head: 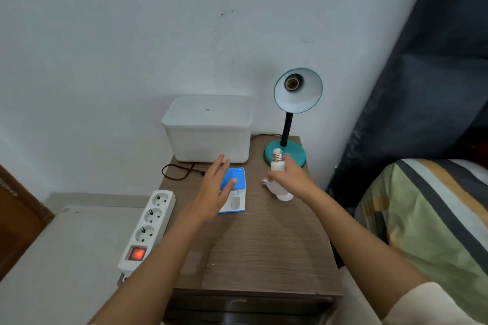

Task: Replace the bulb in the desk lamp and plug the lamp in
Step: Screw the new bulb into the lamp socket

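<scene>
The bulb [277, 163] stands in the right hand [289, 179], screw cap up and clear of the skin, the white body wrapped by fingers [277, 176] that close around its neck; held this way the threaded end is free to meet a socket. The hand hovers just in front of the lamp base, near the tabletop's [264, 245] back right corner. Under the same hand lies a second bulb [278, 190] on its side, cap toward the left, touching or nearly touching the palm; I judge it to be the old one, laid down out of the way, though nothing proves which is which.

The left hand [216, 190] is empty, fingers [220, 166] spread and flat, hanging over the blue bulb carton [237, 194] in the middle of the tabletop; whether it rests on the carton I cannot tell.

The desk lamp [290, 116] stands at the back right corner with its teal shade tipped toward the person, so the empty socket [293, 82] faces out, a convenient angle for screwing in. Its black cord [179, 170] runs behind the white lidded box [208, 129] at the back edge and loops out at the back left corner, the plug end lying loose there.

The power strip [148, 227] lies along the left edge, partly overhanging, its switch glowing red and all three outlets free. Fitting the bulb seems the step in hand; plugging in is not yet done.
</scene>
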The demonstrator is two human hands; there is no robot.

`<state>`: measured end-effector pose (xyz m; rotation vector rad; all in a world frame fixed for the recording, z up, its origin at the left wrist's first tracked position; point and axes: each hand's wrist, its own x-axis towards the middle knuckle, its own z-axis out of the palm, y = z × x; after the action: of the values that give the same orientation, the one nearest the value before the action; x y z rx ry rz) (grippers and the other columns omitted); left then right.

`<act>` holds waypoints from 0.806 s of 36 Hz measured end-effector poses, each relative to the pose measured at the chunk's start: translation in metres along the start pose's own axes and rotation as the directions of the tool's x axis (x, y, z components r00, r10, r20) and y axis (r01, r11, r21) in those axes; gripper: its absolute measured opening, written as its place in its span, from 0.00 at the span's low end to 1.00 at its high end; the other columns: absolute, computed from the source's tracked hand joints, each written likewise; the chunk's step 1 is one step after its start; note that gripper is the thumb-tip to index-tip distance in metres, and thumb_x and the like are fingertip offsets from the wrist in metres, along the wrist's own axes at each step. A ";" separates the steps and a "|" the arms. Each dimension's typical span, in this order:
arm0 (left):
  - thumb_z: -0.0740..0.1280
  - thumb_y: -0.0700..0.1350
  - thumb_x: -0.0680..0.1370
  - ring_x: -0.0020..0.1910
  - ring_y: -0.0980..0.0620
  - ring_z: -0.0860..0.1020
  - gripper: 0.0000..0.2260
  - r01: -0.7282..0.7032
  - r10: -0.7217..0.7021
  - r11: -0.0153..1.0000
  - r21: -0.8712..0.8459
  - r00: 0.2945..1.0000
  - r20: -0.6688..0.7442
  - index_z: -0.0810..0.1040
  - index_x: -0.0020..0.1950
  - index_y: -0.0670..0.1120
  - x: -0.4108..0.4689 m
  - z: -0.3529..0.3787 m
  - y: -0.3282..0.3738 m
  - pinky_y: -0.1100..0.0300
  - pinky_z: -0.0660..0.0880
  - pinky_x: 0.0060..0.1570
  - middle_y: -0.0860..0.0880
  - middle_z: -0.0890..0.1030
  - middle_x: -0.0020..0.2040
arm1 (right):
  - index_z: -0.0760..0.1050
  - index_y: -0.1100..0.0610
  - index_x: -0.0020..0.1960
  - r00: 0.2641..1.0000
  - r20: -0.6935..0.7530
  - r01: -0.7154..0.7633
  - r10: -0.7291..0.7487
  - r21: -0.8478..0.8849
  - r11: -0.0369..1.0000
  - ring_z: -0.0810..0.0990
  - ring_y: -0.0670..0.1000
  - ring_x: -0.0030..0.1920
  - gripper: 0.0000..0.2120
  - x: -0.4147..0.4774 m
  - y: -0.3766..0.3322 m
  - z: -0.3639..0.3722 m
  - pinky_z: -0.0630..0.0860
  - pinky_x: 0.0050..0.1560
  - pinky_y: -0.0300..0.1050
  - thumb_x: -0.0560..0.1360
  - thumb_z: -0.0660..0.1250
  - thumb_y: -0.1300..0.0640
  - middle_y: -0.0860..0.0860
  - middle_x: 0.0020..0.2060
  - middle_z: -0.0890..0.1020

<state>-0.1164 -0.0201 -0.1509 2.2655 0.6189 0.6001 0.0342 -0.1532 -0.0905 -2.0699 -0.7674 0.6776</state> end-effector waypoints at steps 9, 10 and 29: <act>0.64 0.47 0.78 0.75 0.58 0.49 0.33 -0.187 0.182 0.981 0.055 0.980 0.074 0.49 0.77 0.47 0.117 -0.018 0.082 0.68 0.47 0.69 0.51 0.49 0.78 | 0.69 0.58 0.59 0.948 -0.308 0.094 -0.085 0.014 0.996 0.73 0.51 0.46 0.21 0.042 -0.040 -0.080 0.67 0.37 0.41 0.72 0.69 0.48 0.52 0.51 0.74; 0.66 0.47 0.77 0.75 0.57 0.48 0.35 -0.189 0.184 0.981 0.049 0.978 0.096 0.48 0.77 0.48 0.131 -0.017 0.088 0.68 0.46 0.68 0.52 0.49 0.78 | 0.71 0.58 0.58 0.941 -0.326 0.106 -0.094 0.017 0.994 0.73 0.50 0.45 0.19 0.049 -0.044 -0.087 0.67 0.35 0.40 0.73 0.68 0.48 0.52 0.51 0.75; 0.73 0.44 0.72 0.72 0.59 0.60 0.45 -0.382 0.400 0.915 -0.130 0.902 0.162 0.43 0.76 0.57 0.220 0.004 0.093 0.57 0.63 0.70 0.54 0.58 0.75 | 0.62 0.59 0.62 0.976 -0.191 0.112 -0.104 0.029 0.993 0.70 0.42 0.37 0.23 0.108 -0.067 -0.104 0.64 0.31 0.37 0.73 0.66 0.51 0.52 0.48 0.72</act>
<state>0.0812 0.0464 -0.0337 2.3343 0.0344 0.5834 0.1592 -0.0956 -0.0006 -2.0064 -0.7450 0.4259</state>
